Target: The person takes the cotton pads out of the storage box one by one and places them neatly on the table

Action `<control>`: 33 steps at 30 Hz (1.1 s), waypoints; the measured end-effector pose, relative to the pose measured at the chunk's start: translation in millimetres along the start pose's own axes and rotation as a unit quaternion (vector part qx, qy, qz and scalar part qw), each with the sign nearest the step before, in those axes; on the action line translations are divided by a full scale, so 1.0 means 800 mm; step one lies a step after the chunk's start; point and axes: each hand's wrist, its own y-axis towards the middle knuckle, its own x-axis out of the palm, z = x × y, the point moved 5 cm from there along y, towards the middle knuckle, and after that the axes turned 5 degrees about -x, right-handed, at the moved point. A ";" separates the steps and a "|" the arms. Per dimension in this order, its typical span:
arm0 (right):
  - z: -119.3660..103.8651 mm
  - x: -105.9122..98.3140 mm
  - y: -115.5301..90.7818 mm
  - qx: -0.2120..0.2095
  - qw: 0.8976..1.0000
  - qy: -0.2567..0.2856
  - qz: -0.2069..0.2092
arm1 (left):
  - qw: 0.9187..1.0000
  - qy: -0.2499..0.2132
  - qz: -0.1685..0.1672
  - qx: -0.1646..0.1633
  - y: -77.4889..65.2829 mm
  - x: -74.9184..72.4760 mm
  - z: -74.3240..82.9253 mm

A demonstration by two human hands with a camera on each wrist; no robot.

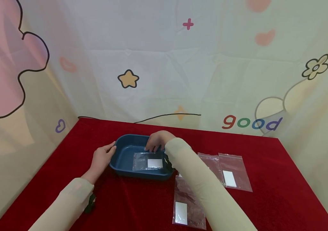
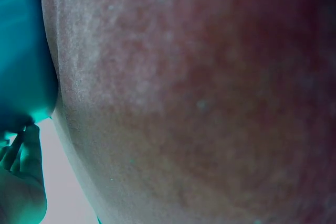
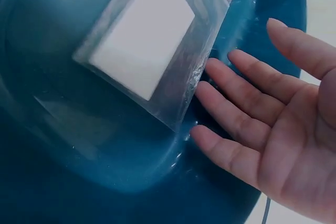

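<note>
A blue plastic tray (image 1: 141, 175) stands on the red cloth. My left hand (image 1: 101, 157) pinches its left rim between thumb and fingers, also visible in the left wrist view at the lower left edge. Inside the tray lies a clear zip bag (image 1: 140, 160) with a white rectangular piece (image 1: 155, 164) in it. My right hand (image 1: 159, 141) reaches over the tray's far right side. The right wrist view shows that hand (image 3: 268, 119) with fingers extended and nothing held, fingertips close to the edge of the bag (image 3: 173, 90).
Several similar zip bags lie right of the tray: one at the right (image 1: 242, 173), another (image 1: 212, 160) partly under my right sleeve, and one nearer me (image 1: 191, 211). The red cloth (image 1: 117, 205) covers the table. A printed curtain (image 1: 158, 86) hangs behind.
</note>
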 end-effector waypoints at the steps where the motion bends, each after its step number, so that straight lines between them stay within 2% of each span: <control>1: 0.000 0.000 0.002 -0.002 1.000 -0.017 -0.003 | 1.000 0.000 0.000 -0.002 0.001 0.000 0.000; 4: -0.001 0.003 0.008 -0.003 0.998 -0.058 -0.018 | 1.000 0.000 0.001 -0.004 0.003 0.001 -0.002; 11: -0.002 0.007 0.014 0.034 0.998 -0.051 -0.032 | 1.000 0.000 0.002 -0.007 0.002 0.002 -0.001; 15: -0.003 0.011 0.014 0.050 0.993 -0.082 -0.064 | 1.000 -0.002 0.005 -0.005 0.000 0.001 0.000; 19: -0.003 0.012 0.014 0.085 0.988 -0.097 -0.080 | 1.000 -0.005 0.008 -0.002 0.000 -0.001 0.000; 22: -0.003 0.012 0.012 0.113 0.985 -0.104 -0.074 | 1.000 -0.007 0.009 -0.001 0.001 -0.001 0.000; 28: 0.000 0.008 0.014 0.142 0.979 -0.139 -0.050 | 1.000 -0.013 0.007 -0.002 0.000 0.000 0.001; 33: 0.006 0.007 0.021 0.173 0.976 -0.135 -0.022 | 1.000 -0.014 0.005 -0.005 -0.001 0.000 0.001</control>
